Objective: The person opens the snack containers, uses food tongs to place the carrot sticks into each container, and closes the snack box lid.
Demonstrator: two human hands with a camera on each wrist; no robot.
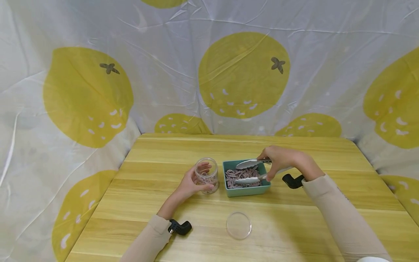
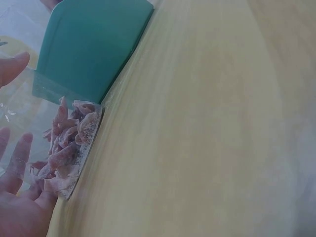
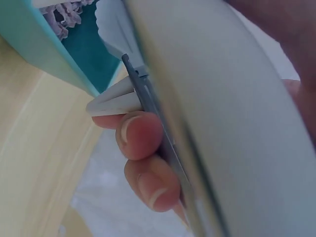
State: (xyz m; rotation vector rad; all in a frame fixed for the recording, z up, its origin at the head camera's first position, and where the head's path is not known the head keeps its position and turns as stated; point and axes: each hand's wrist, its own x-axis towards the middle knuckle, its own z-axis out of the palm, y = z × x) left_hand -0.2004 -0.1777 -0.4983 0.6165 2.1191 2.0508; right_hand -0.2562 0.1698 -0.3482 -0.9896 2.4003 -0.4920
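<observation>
A clear jar (image 1: 207, 176) stands lidless on the table, and my left hand (image 1: 193, 182) holds it round its side. Whitish-purple dried strips (image 2: 66, 148) lie in a small heap at its bottom. Just right of the jar, a teal rectangular box (image 1: 247, 191) is filled with the same kind of strips (image 1: 240, 174). My right hand (image 1: 279, 162) grips metal tongs with white tips (image 1: 247, 180) over the box. The tongs stand spread, both tips inside the box near the strips. In the right wrist view, fingers (image 3: 140, 136) curl against the tongs' metal arm (image 3: 170, 153).
A clear round lid (image 1: 239, 225) lies on the wooden table (image 1: 196, 145) in front of the box. A curtain with yellow lemons (image 1: 243, 76) hangs behind the table and at both sides. Part of a white object (image 1: 373, 259) shows at the lower right edge.
</observation>
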